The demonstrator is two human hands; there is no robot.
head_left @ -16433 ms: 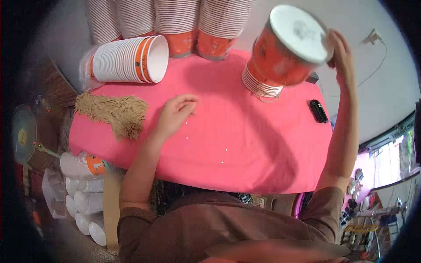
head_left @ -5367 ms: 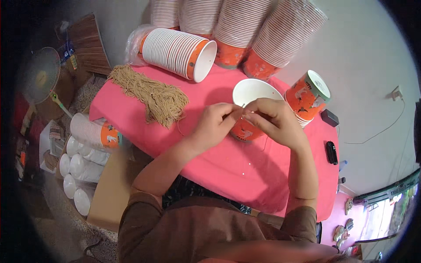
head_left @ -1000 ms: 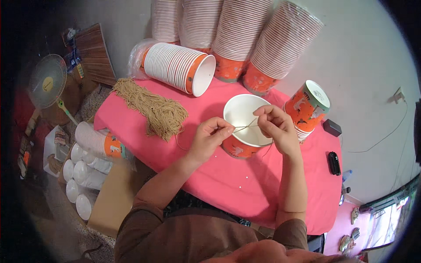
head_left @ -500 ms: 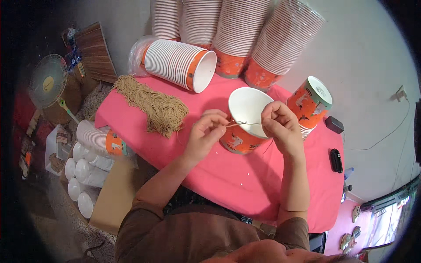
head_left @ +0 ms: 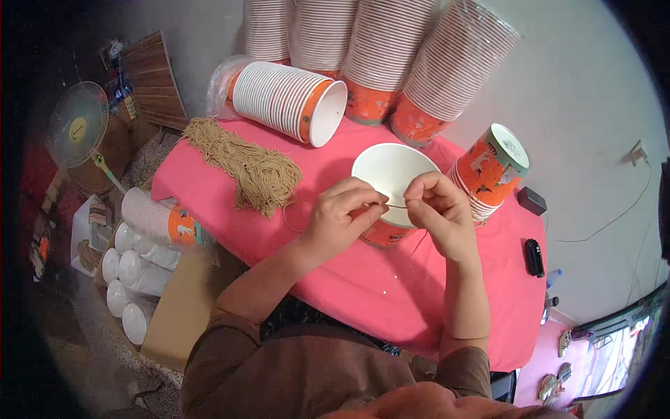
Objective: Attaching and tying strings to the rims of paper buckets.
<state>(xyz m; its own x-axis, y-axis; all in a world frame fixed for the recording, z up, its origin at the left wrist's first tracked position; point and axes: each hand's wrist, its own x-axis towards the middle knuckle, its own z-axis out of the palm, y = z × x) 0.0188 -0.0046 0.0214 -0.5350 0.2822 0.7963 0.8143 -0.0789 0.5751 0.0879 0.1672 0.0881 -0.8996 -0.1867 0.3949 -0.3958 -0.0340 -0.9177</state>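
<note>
Both hands are over the front rim of a white-lined orange paper bucket (head_left: 387, 166) that stands upright on the pink cloth. My left hand (head_left: 338, 215) pinches one side of a thin brown cord (head_left: 396, 206). Thumb and forefinger of my right hand (head_left: 448, 220) pinch its other side, so a short stretch runs taut between them. A tail of cord hangs below the right fingers. Whether the cord passes through the bucket wall is hidden by my hands. To the left lies a tangled hank of tan cords (head_left: 262, 174).
Tall stacks of nested buckets (head_left: 457, 66) line the wall, and another stack (head_left: 286, 101) lies on its side. An upturned stack (head_left: 492, 164) stands right, near a black box (head_left: 532, 200) and a black object (head_left: 534, 257). A carton of wrapped buckets (head_left: 174, 300) is below left.
My hands have come closer together, shortening the stretch of cord between them. The left hand has moved right, and the bucket has shifted slightly left.
</note>
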